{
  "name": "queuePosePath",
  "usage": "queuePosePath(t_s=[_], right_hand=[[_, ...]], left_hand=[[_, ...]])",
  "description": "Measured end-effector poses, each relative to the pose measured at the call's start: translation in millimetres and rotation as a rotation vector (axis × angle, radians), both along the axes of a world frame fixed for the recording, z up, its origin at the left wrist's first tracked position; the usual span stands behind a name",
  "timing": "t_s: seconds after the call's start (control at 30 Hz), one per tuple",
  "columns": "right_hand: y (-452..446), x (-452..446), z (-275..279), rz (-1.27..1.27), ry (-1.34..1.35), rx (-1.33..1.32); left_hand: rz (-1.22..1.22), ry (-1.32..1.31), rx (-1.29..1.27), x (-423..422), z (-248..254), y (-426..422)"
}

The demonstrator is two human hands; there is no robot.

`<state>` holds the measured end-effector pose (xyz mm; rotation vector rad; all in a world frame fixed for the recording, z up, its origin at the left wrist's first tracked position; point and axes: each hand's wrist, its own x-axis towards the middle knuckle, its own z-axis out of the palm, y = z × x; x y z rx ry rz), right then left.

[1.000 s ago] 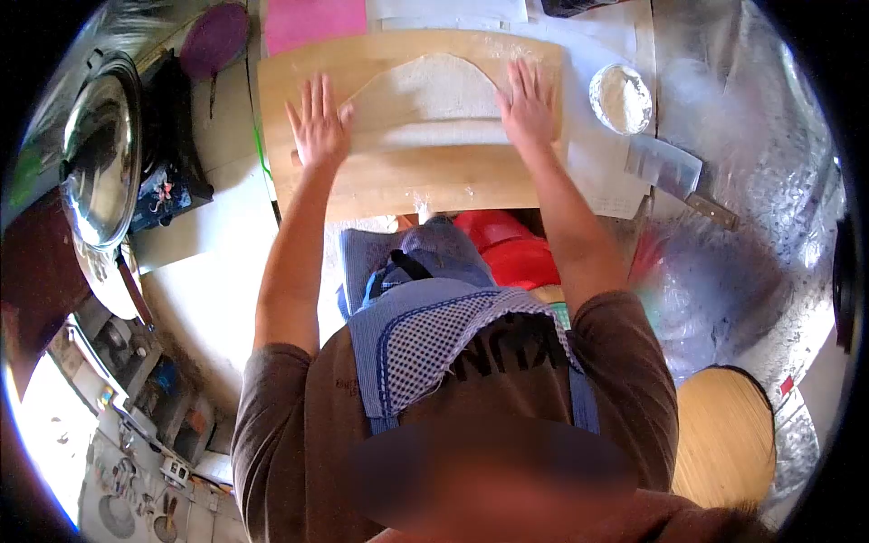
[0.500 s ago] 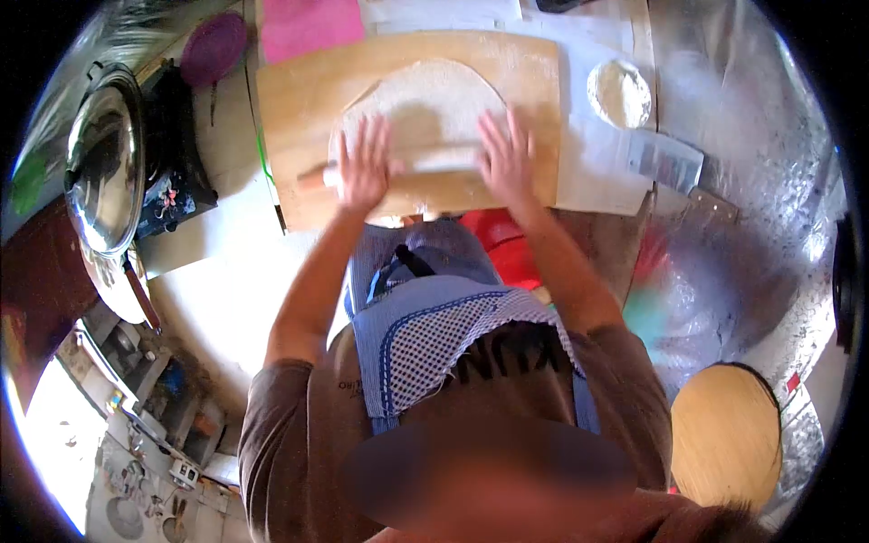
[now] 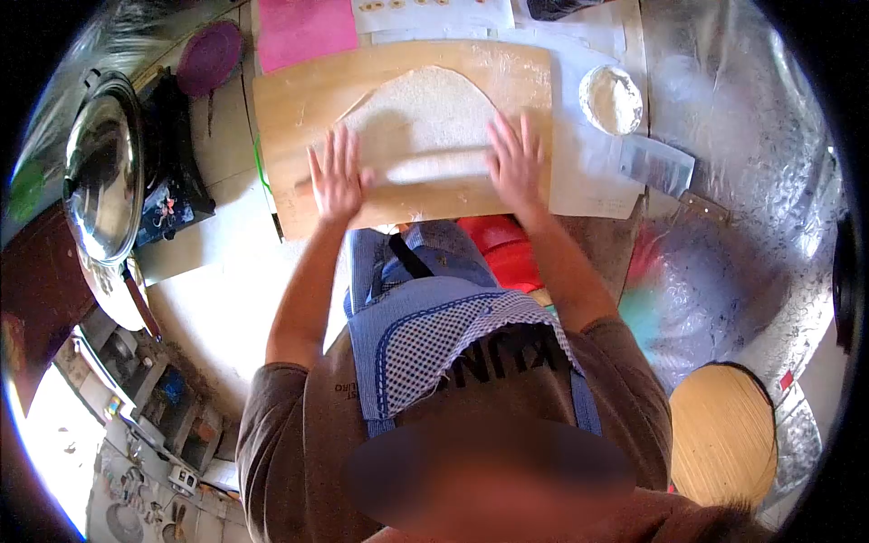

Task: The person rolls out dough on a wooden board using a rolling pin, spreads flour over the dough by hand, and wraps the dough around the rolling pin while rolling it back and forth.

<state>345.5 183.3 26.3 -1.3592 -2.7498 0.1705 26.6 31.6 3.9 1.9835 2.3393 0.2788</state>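
A wide, thin sheet of dough [image 3: 421,113] lies on a wooden board [image 3: 281,109]. Across its near part runs a pale, floury rolling pin [image 3: 434,168], blurred by motion. My left hand [image 3: 339,176] rests flat over the pin's left end, fingers stretched forward. Over the right end lies my right hand [image 3: 516,165], palm down with its fingers apart, close to the dough's right edge. Neither hand wraps round the pin; both press from above. The pin's ends are partly hidden under the palms.
Right of the board are a bowl of white flour [image 3: 610,100] and a cleaver [image 3: 659,166]. A pink sheet [image 3: 306,32] lies behind it. At left stand a lidded pan [image 3: 102,163] on a dark stove and a purple strainer-like disc [image 3: 210,58]. A round wooden board [image 3: 724,434] is at lower right.
My left hand has shifted outward to the left along the pin, and my right hand slightly to the right. The dough's outline has changed, its left side now straighter.
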Motion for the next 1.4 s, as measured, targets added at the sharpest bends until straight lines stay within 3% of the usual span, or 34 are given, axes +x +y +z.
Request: queuePosePath(t_s=[0.1, 0.17, 0.23, 0.3, 0.37, 0.5, 0.67, 0.7, 0.77, 0.83, 0.93, 1.03, 1.1, 1.17, 1.2, 1.3, 1.37, 1.4], right_hand=[[93, -47, -17, -0.170, 0.177, 0.012], [115, -55, -19, -0.224, 0.233, 0.024], [91, -33, -10, -0.088, 0.319, -0.104], [51, -2, 4, 0.031, 0.237, -0.026], [15, 22, 7, 0.043, 0.197, -0.049], [-5, 31, 4, 0.078, 0.077, 0.040], [-64, 67, -14, 0.105, 0.146, -0.036], [-79, 76, -20, 0.105, 0.167, -0.030], [-83, 63, 2, 0.061, 0.177, -0.064], [-57, 48, 8, 0.071, 0.096, -0.085], [43, -7, 15, 0.060, 0.154, -0.082], [58, -43, 4, 0.159, 0.059, -0.062], [18, -32, 7, 0.168, 0.030, -0.135], [-31, -10, 19, 0.111, 0.049, -0.165], [-58, 1, 28, 0.083, 0.048, -0.204], [-112, 35, -6, 0.108, 0.061, -0.175], [-60, 5, 4, 0.104, 0.057, -0.091], [-11, -20, 11, 0.104, 0.034, -0.033]], left_hand=[[0.175, -0.014, 0.111, -45, 0, 91], [0.149, 0.014, 0.094, -54, -4, 91], [0.118, 0.028, 0.048, -52, -5, 69], [0.044, -0.087, -0.065, -41, 11, 18], [-0.043, 0.042, 0.027, -31, 8, -27], [-0.030, 0.030, 0.009, -18, 12, -48], [-0.063, 0.079, -0.111, -1, 6, -110], [-0.053, -0.021, -0.104, 5, 4, -130], [-0.031, -0.013, -0.134, 16, 14, -139], [0.000, 0.043, -0.056, 2, 3, -111], [0.027, 0.045, -0.031, -43, 25, 0], [-0.018, 0.014, -0.059, -35, 20, 47], [-0.142, 0.099, -0.251, -12, 22, 20], [-0.097, -0.142, -0.140, 9, 30, -27], [-0.107, -0.078, -0.255, 22, 32, -56], [-0.160, -0.128, -0.132, 38, 2, -119], [-0.108, -0.053, -0.236, 18, 8, -66], [-0.184, 0.345, -0.278, -7, 14, -15]])
